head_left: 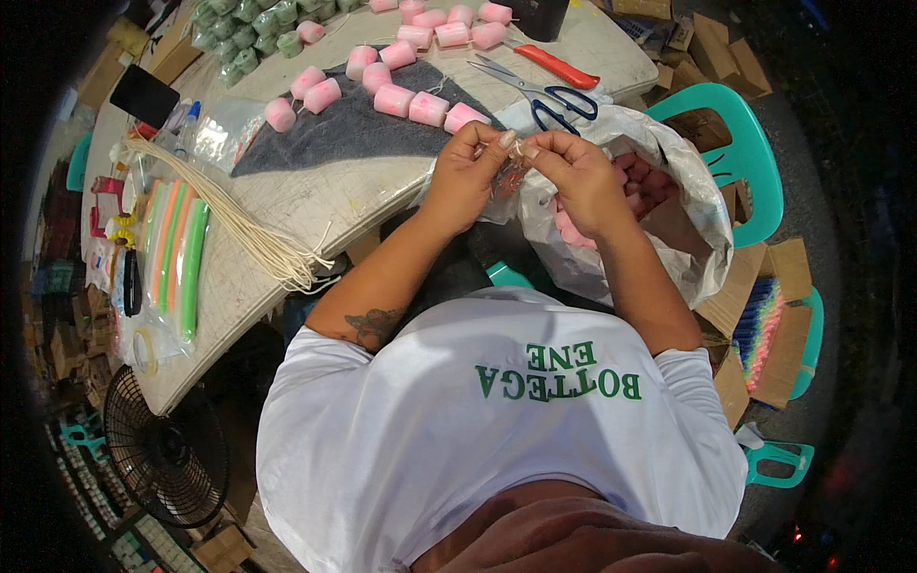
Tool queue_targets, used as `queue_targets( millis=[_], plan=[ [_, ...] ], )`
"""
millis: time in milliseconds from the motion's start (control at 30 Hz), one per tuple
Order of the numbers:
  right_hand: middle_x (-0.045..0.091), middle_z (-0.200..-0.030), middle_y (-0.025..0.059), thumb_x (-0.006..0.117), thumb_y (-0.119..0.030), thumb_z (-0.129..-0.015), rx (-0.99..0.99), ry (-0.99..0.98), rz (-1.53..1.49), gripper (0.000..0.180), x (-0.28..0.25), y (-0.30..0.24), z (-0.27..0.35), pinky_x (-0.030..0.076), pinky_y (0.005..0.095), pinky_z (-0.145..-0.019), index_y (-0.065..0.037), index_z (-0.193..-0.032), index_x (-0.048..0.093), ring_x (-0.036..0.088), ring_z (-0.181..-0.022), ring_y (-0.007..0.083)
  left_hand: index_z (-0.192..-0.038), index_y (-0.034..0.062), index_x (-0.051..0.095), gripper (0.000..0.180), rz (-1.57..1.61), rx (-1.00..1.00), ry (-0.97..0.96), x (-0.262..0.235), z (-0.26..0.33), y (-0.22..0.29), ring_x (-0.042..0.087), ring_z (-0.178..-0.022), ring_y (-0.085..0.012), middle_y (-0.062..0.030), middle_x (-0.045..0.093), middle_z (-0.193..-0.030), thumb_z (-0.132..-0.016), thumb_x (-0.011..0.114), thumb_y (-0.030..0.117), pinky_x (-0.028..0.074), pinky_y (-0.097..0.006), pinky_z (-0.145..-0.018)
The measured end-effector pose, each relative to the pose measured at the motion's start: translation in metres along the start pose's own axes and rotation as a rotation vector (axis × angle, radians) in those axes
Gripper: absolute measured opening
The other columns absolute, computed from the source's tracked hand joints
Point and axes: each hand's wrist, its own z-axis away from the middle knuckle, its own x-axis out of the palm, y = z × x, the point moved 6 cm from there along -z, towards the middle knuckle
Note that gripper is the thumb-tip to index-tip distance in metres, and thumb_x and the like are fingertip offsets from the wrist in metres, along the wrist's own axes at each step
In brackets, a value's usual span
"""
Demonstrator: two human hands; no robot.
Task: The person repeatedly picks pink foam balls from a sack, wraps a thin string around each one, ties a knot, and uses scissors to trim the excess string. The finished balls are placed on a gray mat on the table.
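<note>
At the table's near edge, my left hand [468, 172] and my right hand [578, 177] meet, thumbs and fingers pinched together. Between their tips is a thin whitish strand [517, 147], partly hidden by the fingers. Something clear and shiny [507, 180] hangs just below, too small to make out. Just beyond my left hand, a pink-and-white candle-like cylinder [465, 116] lies at the end of a row on a dark grey cloth [325, 143]. Blue-handled scissors [535, 93] and a red-handled cutter [559, 65] lie past the fingers.
A white plastic sack [702, 205] of pink pieces stands right of my right hand. Left on the table [258, 296] are cream cords [220, 201] and bagged coloured sticks [175, 253]. Green pieces [234, 29] are heaped at the back. A teal chair [764, 172] and a black fan [164, 447] flank me.
</note>
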Motion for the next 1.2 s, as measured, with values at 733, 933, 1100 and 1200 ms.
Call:
queue_targets(
  millis=[733,933,1100,1200],
  plan=[
    [0.056,-0.079,0.0043,0.054,-0.018,-0.088,-0.114,0.041,0.006,0.021,0.001,0.002,0.002,0.046,0.0238,-0.061,0.003,-0.093,0.056,0.053,-0.07,0.0088,-0.082,0.0031,0.062,0.011,-0.544,0.338,0.08,0.002,0.006,0.031,0.046,-0.067,-0.0082,-0.0027,0.05,-0.078,-0.083,0.061,0.014,0.039,-0.02,-0.062],
    [0.059,-0.08,0.0028,0.058,-0.017,-0.085,-0.037,0.058,-0.167,0.02,0.005,0.004,0.002,0.045,0.0227,-0.06,0.002,-0.093,0.059,0.053,-0.068,0.0088,-0.08,0.0028,0.061,0.012,-0.558,0.363,0.155,-0.003,0.008,0.026,0.047,-0.067,-0.0089,-0.003,0.05,-0.077,-0.083,0.062,0.015,0.039,-0.021,-0.06],
    [0.06,-0.085,0.0041,0.059,-0.015,-0.085,0.011,0.061,-0.372,0.02,0.009,0.016,0.002,0.044,0.0225,-0.07,0.002,-0.096,0.059,0.055,-0.077,0.0098,-0.078,0.0017,0.058,0.015,-0.463,0.314,0.205,-0.002,0.007,0.023,0.049,-0.068,-0.0086,-0.0037,0.051,-0.078,-0.083,0.061,0.015,0.04,-0.022,-0.061],
    [0.06,-0.079,0.0028,0.062,-0.017,-0.083,-0.043,0.128,-0.303,0.021,0.009,0.013,0.002,0.044,0.0206,-0.057,0.001,-0.093,0.06,0.054,-0.066,0.0076,-0.081,0.0015,0.059,0.014,-0.494,0.349,0.199,-0.003,0.007,0.023,0.049,-0.068,-0.0087,-0.004,0.051,-0.079,-0.084,0.061,0.015,0.041,-0.022,-0.061]
  ],
)
